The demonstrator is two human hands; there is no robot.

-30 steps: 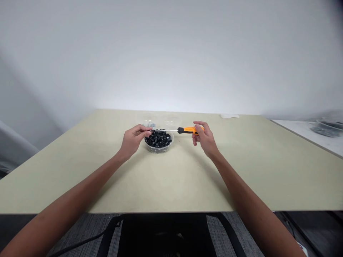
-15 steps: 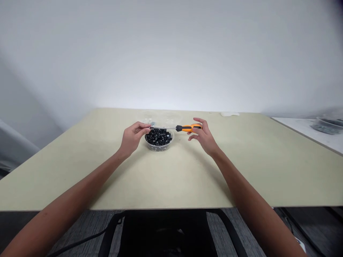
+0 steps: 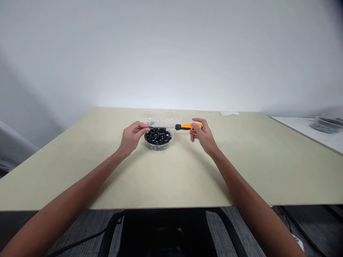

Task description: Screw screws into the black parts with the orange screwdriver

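Observation:
My right hand [image 3: 204,136] holds an orange-and-black screwdriver [image 3: 189,127] by its handle, with the thumb pressed on it and the fingers curled behind. The metal shaft lies level and points left. At its tip, my left hand [image 3: 132,137] is closed in a pinch on a small dark part [image 3: 150,127], mostly hidden by the fingertips. Just below the shaft stands a clear plastic bowl [image 3: 158,147] filled with small black parts [image 3: 158,136]. Both hands are held above the table, one on either side of the bowl.
Behind the bowl lies a clear plastic lid [image 3: 171,117], hard to make out on the pale table [image 3: 166,182]. A white flat object [image 3: 229,113] is near the back edge. On a white surface at right sits another clear container [image 3: 325,126]. A black chair [image 3: 166,232] is below the front edge.
The fingers of my right hand have shifted on the screwdriver handle, the lower ones drawing in and the thumb moving along it. My left hand keeps its pinch at the tip.

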